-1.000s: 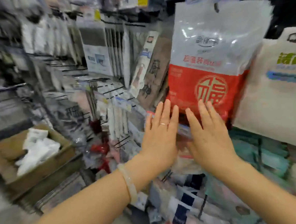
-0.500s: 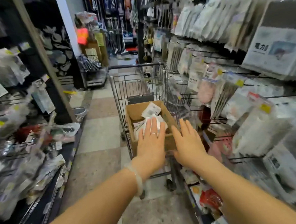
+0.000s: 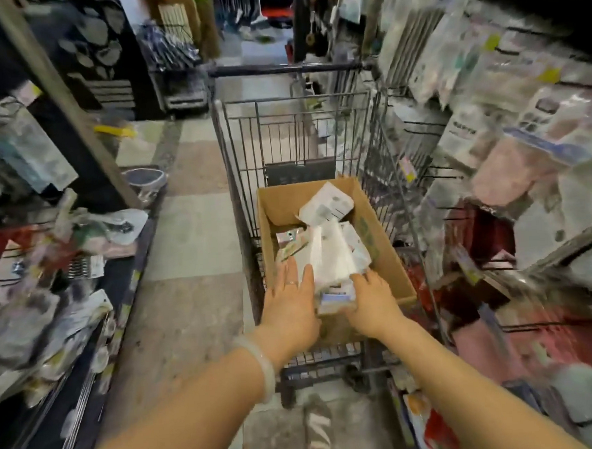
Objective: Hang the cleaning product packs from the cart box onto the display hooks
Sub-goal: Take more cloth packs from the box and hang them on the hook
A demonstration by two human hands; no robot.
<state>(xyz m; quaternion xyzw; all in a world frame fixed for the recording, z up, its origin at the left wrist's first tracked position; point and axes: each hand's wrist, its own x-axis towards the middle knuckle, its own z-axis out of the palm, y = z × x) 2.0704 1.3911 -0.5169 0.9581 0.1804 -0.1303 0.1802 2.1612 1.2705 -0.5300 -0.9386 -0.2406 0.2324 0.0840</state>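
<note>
We are reaching both hands into the cardboard box [image 3: 381,250] sitting in the wire cart [image 3: 237,179], our left hand [image 3: 290,312] lying flat with its fingers straight and slightly spread, just left of the white packs [image 3: 330,253]. Our right hand [image 3: 374,301] is curling its fingers over the near end of the pile, though the fingertips are hidden under the packs, so we cannot tell how they are gripping
</note>
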